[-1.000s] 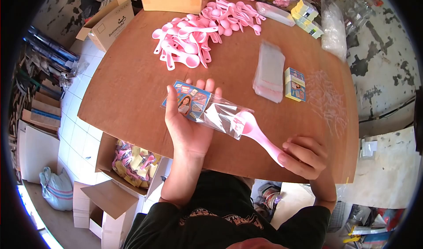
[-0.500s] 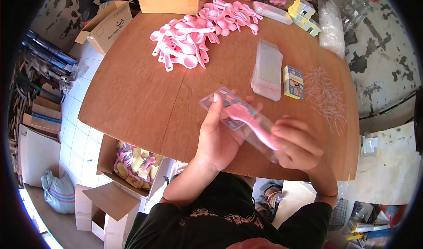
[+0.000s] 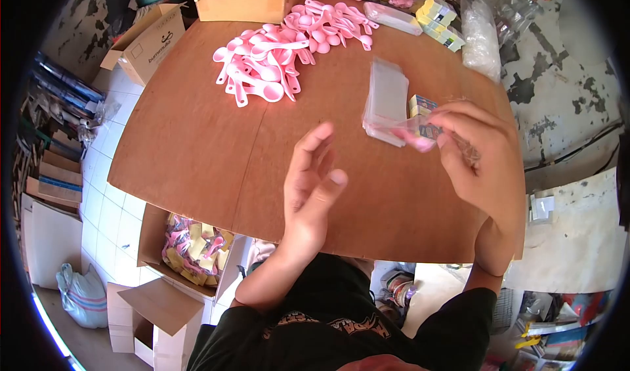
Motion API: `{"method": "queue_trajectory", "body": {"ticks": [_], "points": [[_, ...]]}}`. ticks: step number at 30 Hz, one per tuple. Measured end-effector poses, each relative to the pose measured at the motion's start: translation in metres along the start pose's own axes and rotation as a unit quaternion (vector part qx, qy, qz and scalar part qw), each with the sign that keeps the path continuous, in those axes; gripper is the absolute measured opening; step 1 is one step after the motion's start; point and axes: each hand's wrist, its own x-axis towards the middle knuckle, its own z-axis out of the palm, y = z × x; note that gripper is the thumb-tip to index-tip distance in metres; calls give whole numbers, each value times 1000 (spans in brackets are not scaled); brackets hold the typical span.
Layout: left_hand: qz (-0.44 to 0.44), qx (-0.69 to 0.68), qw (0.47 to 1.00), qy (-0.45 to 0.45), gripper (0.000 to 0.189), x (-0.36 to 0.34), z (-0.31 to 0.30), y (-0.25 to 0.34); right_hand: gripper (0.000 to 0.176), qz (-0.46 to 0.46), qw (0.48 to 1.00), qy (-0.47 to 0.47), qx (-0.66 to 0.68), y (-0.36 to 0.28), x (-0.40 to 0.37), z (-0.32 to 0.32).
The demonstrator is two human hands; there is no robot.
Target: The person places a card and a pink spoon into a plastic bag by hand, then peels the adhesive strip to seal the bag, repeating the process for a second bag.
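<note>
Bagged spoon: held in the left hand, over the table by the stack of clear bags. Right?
Wrong hand. The head view shows the bagged spoon, blurred, in the right hand; the left hand is empty. The rest is right: it is over the table, by the stack of clear bags.

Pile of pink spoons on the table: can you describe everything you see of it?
The pink spoons lie in a loose, tangled heap toward the far side of the wooden table. They look like shiny plastic, with rounded bowls and handles, some with a hole near the end. They point in many directions, some bowl up. Neither the left hand nor the right hand touches the heap.
</note>
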Motion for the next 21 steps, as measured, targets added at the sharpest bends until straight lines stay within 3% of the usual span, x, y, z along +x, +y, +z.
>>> {"method": "queue_trajectory", "body": {"ticks": [3,6,7,9,10,13,14,15,17,21], "points": [[48,90,992,-72,58,4,0,2,17,16,999,-20,30,-12,-6,-1],[170,289,932,-136,47,7,14,19,17,58,987,-73,132,-28,-10,-3],[171,288,932,-138,47,6,15,20,17,59,987,-71,131,-31,-13,-3],[47,157,974,-154,29,1,18,21,17,67,980,-82,170,-34,-16,-2],[63,144,981,-112,15,0,20,12,14,56,980,-69,179,-34,-17,0],[68,161,980,-91,13,-5,21,16,11,69,984,-61,154,-40,-18,0],[105,179,973,-101,15,-4,20,13,11,70,984,-60,154,-40,-18,2],[105,179,973,-102,15,-6,21,18,11,36,991,-22,124,-39,-19,6],[-5,186,976,-109,16,-11,26,32,11,4,995,17,94,-39,-21,8],[49,292,946,-128,16,-13,28,33,14,-68,997,10,-19,-40,-24,7]]}}
